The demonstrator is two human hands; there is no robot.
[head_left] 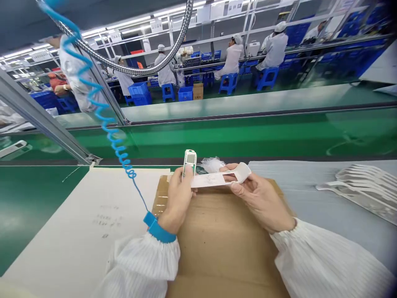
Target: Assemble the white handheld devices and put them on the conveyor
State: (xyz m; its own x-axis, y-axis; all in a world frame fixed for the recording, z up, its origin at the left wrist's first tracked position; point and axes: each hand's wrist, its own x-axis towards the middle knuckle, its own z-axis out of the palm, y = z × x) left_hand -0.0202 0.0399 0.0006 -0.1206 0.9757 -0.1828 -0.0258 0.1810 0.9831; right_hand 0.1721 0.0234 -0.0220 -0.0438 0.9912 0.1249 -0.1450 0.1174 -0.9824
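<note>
Over cardboard [223, 240], white shell [211, 180] and screen piece [190, 159] held

The white shell's curved end is gripped by the right hand [259, 198]; the screen piece is pinched upright by the left hand [180, 194], under its thumb.

Surface [18, 240]: green, showing at far L, mostly covered elsewhere.
White sheet [71, 256]: flat on L side, w/ faint dark marks, too blurred to read.
Grey sheet [297, 198]: flat on R side.
White parts [362, 188]: overlapping in a row atop grey sheet.
Cardboard [229, 248]: brown, mid, btwn white & grey sheets.
Clear plastic [212, 164]: crumpled, nr cardboard's far edge, partly hidden.
</note>
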